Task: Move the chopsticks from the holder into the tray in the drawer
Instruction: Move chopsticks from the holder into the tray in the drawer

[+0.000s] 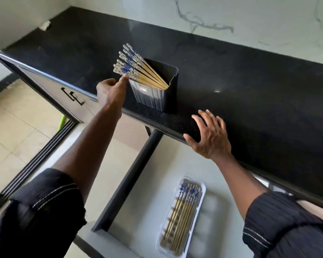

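Observation:
A black rectangular holder [157, 95] stands on the black counter near its front edge. Several wooden chopsticks [136, 68] with blue-and-white tops lean out of it to the left. My left hand [111, 90] reaches up beside them, its index fingertip touching the patterned ends, and grips nothing. My right hand [210, 135] rests flat with spread fingers on the counter's front edge, right of the holder. Below, the open drawer [127, 183] holds a white tray [200, 200] with several chopsticks [183, 203] lying lengthwise in it.
The black counter [250, 81] runs back to a white marbled wall. A small pale scrap [45, 25] lies at its far left corner. Cabinet fronts with dark handles [73, 95] sit to the left, above a tiled floor [17, 127] with a dark door track.

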